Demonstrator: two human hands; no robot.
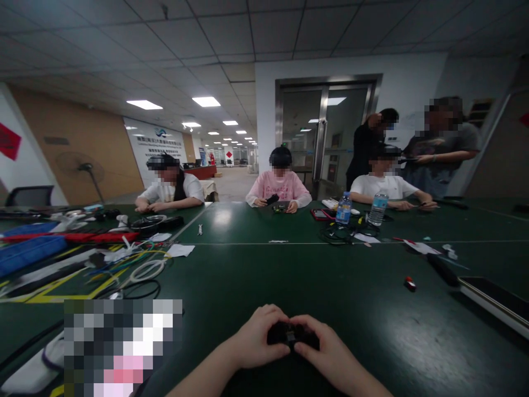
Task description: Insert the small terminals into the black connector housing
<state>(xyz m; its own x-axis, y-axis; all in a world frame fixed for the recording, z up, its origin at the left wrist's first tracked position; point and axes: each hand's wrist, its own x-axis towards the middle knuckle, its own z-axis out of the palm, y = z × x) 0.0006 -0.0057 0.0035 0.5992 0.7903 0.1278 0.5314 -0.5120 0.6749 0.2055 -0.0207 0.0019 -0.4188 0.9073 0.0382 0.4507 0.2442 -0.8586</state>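
Observation:
A small dark object (290,334) with a lighter patch at its middle is held between my two hands, low over the green table. My left hand (264,336) wraps its left side, thumb in front and fingers behind. On the right side my right hand (316,342) grips it in the same way. Both thumbs rest close together near its middle. Its exact kind is too dark to make out, and my fingers cover its ends.
The green table (231,275) has cables (149,270) and blue trays (31,253) at left. Two bottles (343,208) stand at the right, beyond a small red-and-black item (410,283) and a flat dark device (496,300). Several people sit or stand across the table.

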